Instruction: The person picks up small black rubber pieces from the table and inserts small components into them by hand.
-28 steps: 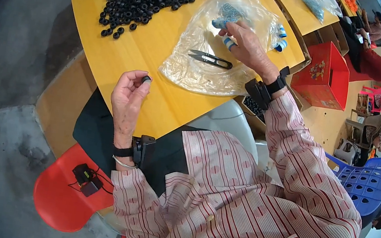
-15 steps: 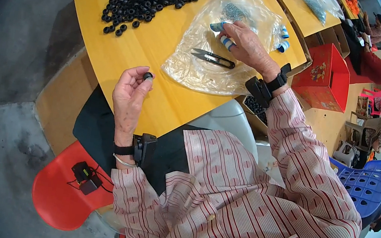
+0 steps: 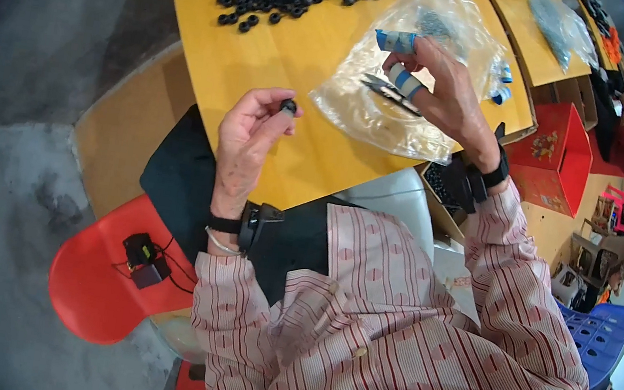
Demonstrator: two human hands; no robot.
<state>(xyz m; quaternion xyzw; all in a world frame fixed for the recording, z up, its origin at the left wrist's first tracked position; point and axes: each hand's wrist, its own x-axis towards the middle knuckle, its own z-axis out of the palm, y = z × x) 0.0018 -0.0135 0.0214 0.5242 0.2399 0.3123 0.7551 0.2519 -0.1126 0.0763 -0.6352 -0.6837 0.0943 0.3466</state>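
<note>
Left of the frame's centre, the left hand (image 3: 244, 138) pinches one black bead (image 3: 288, 105); at upper right of centre, the half-curled right hand (image 3: 453, 95) now hides the handle of the snips (image 3: 379, 86), its hold I cannot tell.

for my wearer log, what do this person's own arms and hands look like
Pale sleeves with dark red stripes cover both arms. Each wrist wears a black strap with a black boxy device. The left hand also has a silvery bangle at its wrist; the right hand has blue-and-white wraps on two digits.
</note>
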